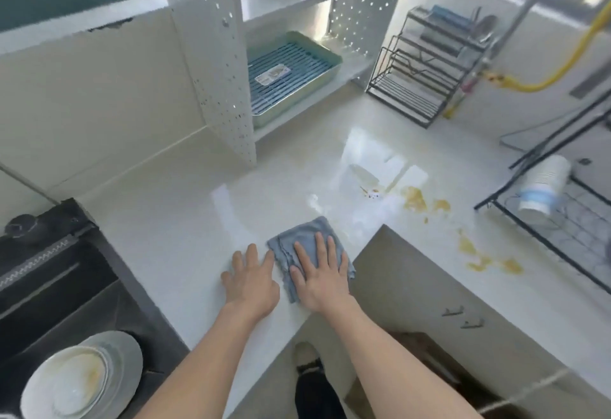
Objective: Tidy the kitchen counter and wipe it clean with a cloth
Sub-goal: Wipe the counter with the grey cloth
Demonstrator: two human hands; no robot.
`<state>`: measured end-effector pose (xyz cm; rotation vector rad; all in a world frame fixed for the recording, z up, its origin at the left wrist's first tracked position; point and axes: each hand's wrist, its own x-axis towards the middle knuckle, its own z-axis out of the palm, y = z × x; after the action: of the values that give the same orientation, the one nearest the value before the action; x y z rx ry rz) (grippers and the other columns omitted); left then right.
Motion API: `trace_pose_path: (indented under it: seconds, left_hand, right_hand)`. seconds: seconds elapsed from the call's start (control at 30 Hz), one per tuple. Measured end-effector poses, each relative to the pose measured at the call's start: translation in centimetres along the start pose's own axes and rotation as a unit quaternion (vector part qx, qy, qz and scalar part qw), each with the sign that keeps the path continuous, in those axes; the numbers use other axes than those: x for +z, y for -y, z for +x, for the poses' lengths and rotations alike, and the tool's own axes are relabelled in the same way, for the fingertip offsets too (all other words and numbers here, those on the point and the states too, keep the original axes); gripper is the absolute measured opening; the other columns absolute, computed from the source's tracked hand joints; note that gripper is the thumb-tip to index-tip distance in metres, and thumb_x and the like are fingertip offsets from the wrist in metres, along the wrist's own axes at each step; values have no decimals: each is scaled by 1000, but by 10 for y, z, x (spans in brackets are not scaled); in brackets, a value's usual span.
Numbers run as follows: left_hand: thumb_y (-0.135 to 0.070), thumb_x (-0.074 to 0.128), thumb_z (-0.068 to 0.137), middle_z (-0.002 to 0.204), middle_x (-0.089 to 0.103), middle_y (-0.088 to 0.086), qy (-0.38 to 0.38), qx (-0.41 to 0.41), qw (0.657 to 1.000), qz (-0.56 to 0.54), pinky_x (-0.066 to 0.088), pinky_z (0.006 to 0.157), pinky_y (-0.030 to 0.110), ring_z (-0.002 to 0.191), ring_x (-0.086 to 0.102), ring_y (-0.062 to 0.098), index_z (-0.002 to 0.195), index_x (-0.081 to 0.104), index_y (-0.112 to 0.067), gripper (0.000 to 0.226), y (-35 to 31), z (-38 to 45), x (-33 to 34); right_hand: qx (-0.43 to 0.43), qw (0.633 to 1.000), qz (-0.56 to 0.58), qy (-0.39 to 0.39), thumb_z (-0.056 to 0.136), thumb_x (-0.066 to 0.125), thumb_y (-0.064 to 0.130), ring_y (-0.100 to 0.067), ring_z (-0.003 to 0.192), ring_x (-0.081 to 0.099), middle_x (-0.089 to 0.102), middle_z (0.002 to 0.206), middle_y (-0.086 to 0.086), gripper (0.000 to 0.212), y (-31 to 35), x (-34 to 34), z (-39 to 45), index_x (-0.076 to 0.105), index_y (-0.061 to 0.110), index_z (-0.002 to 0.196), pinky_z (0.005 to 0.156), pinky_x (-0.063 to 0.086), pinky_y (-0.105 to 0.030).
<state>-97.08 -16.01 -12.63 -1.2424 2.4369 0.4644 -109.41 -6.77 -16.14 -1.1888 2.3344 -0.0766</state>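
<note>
From the head view I am at the wiping step: my right hand (322, 278) lies flat and spread on the cloth (305, 246), pressing it to the worktop (172, 220), grip released with nothing clasped. My left hand (252, 281) rests just left of the cloth, also open and flat, fingertips touching its edge. The yellow stains (416, 200) lie beyond and right of the cloth, well apart from it, so I judge the next move calls for sliding the cloth out that way with steady pressure. The worktop is pale, glossy and L-shaped. Far behind the cloth stands a white shelf (211, 54); near left of it, stacked plates (79, 379) lie in the sink.
</note>
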Motion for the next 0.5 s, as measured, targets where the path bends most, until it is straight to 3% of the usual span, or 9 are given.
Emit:
trace_pose_path:
  seconds: [0.23,0.5]
  left_hand:
    - [-42,44,95,153,20,3,-27,7,1000,9,38,99,48,135,25,32,151,26,-36,60,-36,30,-5]
    - [-42,44,96,158,16,6,-35,0,999,7,35,105,49,140,21,32,153,25,-36,60,-49,110,-42]
  right_hand:
    - [19,999,31,-8,102,14,59,-26,147,-35,-31,163,-3,61,-22,-18,25,-7,44,157,117,-24,-52]
    - [3,998,50,-36,102,15,59,-28,149,-31,-26,165,-5,61,-21,-62,142,-2,43,158,116,-23,-55]
